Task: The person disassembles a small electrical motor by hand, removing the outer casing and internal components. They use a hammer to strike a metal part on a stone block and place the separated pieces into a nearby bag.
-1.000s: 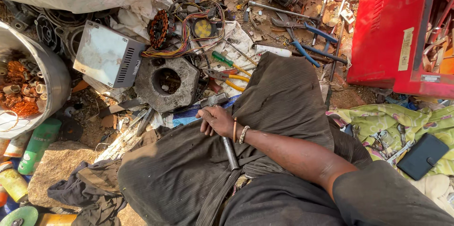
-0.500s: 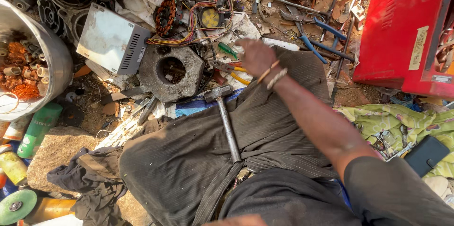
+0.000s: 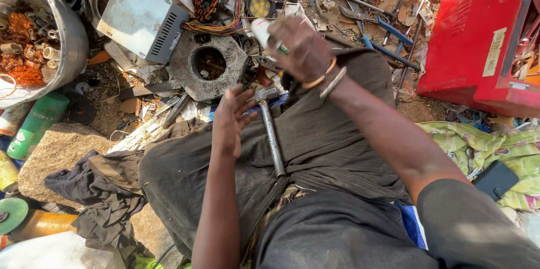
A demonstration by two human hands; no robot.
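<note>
Right hand (image 3: 301,49) clamped on a white cylindrical object with green tip (image 3: 264,31); left hand (image 3: 229,122), fingers spread apart, beside the steel-handled metal hammer (image 3: 270,128) lying on the lap.

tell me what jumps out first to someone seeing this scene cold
The right hand, raised at centre top, grips a small white cylinder with a green tip; the open left hand hovers beside a metal hammer lying across the lap. Around them sprawls scrap: a red metal box at right, a grey vented casing upper left.
</note>
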